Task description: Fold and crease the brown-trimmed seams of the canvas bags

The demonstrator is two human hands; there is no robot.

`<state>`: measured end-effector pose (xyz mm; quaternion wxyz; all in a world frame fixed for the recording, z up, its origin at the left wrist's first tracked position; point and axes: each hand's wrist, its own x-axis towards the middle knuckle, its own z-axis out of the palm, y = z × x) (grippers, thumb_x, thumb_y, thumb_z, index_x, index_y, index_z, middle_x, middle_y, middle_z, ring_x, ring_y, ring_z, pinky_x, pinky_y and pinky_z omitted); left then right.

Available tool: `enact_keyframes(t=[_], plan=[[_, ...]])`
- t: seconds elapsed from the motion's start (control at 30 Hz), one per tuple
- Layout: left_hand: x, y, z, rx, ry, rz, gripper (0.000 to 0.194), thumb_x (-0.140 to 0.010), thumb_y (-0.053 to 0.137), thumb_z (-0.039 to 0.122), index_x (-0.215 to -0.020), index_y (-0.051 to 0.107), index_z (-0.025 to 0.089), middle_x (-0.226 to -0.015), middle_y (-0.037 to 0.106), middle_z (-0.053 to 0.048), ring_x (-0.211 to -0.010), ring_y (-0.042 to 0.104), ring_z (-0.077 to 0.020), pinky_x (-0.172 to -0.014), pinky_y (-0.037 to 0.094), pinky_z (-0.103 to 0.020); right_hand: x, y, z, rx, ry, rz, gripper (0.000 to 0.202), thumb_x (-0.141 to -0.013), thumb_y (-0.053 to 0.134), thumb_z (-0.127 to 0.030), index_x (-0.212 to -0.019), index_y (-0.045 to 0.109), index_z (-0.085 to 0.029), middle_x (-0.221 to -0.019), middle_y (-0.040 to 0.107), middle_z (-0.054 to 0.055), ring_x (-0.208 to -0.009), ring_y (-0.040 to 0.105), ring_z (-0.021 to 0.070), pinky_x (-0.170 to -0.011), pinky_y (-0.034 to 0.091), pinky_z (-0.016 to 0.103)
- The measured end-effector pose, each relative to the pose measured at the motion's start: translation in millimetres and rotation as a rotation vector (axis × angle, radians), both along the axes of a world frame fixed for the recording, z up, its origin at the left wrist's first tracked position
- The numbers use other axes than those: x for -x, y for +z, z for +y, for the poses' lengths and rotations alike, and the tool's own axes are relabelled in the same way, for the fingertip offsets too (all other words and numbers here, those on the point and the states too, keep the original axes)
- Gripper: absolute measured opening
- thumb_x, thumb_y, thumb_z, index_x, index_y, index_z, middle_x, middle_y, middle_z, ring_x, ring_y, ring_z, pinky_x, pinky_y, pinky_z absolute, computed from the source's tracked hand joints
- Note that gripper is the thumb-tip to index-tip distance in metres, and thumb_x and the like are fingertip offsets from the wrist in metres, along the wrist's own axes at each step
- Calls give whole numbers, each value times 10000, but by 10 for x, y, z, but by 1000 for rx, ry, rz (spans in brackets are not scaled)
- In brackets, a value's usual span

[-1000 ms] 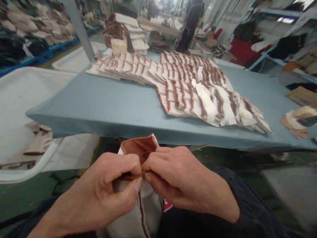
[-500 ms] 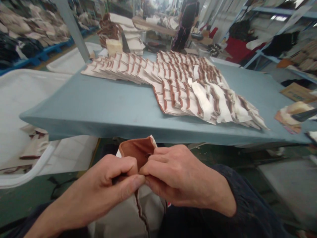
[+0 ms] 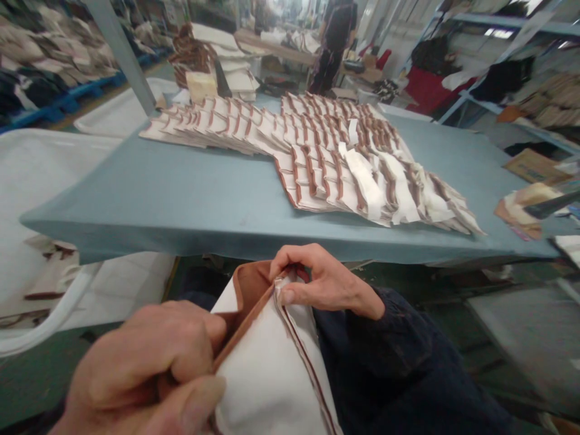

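Note:
A white fabric pouch [image 3: 267,356] with a brown inside and brown-edged rim lies over my lap, its mouth partly open. My left hand [image 3: 149,362] is closed on the near part of the rim, thumb outside and fingers folded. At the far end of the rim, my right hand [image 3: 317,281] pinches the edge beside the top of a side seam. That seam runs down the pouch toward me with a dark brown line along it. The lower end of the pouch passes out of view.
Ahead stands a table [image 3: 190,199] with a blue-grey cover, bearing overlapping rows of white and brown sewn pieces [image 3: 317,175]. White bins [image 3: 40,181] stand at the left. A tool with a dark handle [image 3: 553,205] lies at the right. Farther back, a person [image 3: 335,42] stands.
My hands were together at the rim; now they are apart. The left has come nearer and to the left, the right slightly away, and the rim is stretched between them.

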<state>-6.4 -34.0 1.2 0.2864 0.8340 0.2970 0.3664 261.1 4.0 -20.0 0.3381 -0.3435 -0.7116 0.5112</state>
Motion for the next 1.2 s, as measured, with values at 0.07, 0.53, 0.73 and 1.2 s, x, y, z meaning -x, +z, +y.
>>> enact_keyframes(t=[0.07,0.53,0.73,1.2], plan=[[119,-24,116,-55,62,-6,326,-1033,540,185,-721,501,267,-548,510,83,-472,531,-115,-578,472,-267,-71,17,-6,36,-21,-23,521,-868,828,-648,-856,690,-146,-714,569,-37,-604,406,88,-540,306,224],[-47,-181,618,179,-90,7,301,-1036,625,471,-1043,753,198,-1060,808,-70,-985,740,-226,-876,574,-304,80,356,-39,-226,124,-104,299,-1015,726,-366,-811,633,-169,-718,568,-46,-626,480,88,-617,368,217],[-191,-105,542,264,-134,26,268,-944,753,438,-859,726,185,-751,715,22,-680,630,-137,-645,481,-229,143,268,-5,-287,126,-144,279,-988,727,-295,-779,574,-190,-729,512,-56,-629,426,95,-638,348,239],[-99,-56,478,337,-108,64,232,-1003,627,248,-798,715,185,-703,700,38,-620,629,-104,-585,472,-181,195,159,42,-221,143,-244,347,-995,726,-395,-776,559,-185,-718,475,-61,-646,415,96,-633,305,250]])
